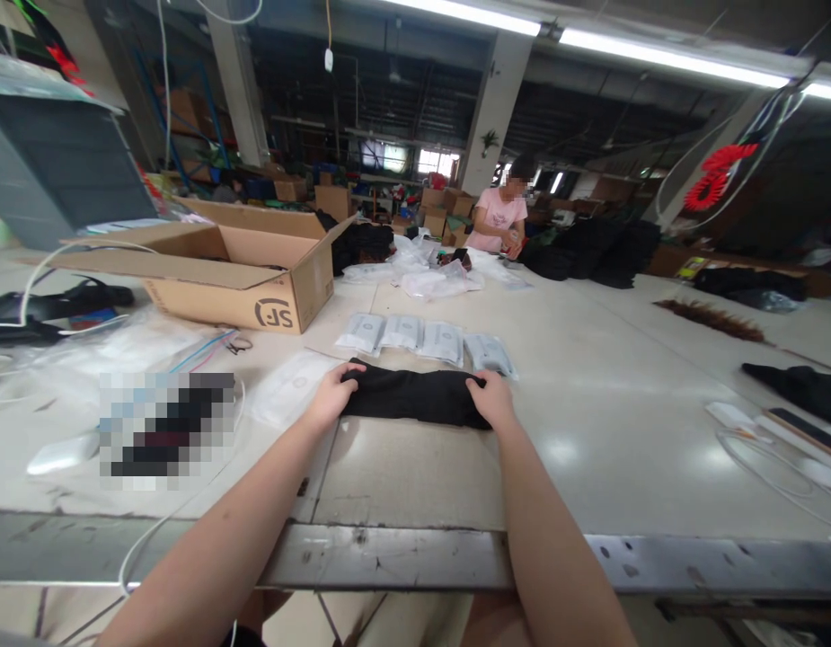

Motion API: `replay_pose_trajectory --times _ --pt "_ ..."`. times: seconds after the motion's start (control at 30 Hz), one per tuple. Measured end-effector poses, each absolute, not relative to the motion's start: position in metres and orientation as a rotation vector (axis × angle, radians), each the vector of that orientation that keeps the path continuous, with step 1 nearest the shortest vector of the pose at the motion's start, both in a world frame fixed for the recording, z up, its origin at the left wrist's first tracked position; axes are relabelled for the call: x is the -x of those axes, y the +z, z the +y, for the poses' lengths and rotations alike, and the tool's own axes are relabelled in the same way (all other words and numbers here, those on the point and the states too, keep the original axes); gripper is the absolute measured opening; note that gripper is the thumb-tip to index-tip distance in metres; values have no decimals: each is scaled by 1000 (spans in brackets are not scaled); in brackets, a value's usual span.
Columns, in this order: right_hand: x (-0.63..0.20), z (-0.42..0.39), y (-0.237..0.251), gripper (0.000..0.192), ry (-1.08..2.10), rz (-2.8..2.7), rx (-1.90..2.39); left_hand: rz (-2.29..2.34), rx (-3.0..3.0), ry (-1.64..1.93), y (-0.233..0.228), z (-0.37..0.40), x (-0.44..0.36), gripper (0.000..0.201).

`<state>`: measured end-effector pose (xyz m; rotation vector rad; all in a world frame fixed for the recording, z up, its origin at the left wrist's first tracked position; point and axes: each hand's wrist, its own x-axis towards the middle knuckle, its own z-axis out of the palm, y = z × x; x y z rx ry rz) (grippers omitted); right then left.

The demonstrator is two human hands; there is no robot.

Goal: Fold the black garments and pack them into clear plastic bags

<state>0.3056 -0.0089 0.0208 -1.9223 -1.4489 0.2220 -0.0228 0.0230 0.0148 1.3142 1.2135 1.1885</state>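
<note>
A folded black cloth [415,395] lies flat on the pale worktable [577,431] in front of me. My left hand [332,395] grips its left end, thumb on top. My right hand [492,398] grips its right end the same way. Just beyond the cloth sit several small clear packets [425,340] in a row. A larger clear plastic bag [287,386] lies under and left of my left hand.
An open cardboard box [240,270] stands at the back left. Cables, black items and plastic lie at the left edge. A person in a pink shirt [499,220] works at the far end among bags. Dark cloth [802,388] and a phone lie at the right.
</note>
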Motion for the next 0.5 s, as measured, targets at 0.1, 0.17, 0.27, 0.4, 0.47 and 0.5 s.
replay_pose_trajectory --times 0.1,0.17,0.27,0.4,0.47,0.5 --pt "-315 -18 34 27 505 -1369 1462 1096 -1301 1285 26 18 28 37" --pt "-325 -30 44 32 700 -1320 1210 951 -1259 1320 36 13 36 26" --pt "-340 -47 56 52 948 -1309 1023 687 -1138 1221 49 7 52 23" --pt "-344 -53 64 51 910 -1252 1094 563 -1081 1220 55 7 58 35" --pt "-337 -47 62 48 797 -1249 1221 674 -1172 1258 52 9 52 35" --pt "-333 -44 60 46 713 -1265 1300 758 -1257 1262 50 9 48 34"
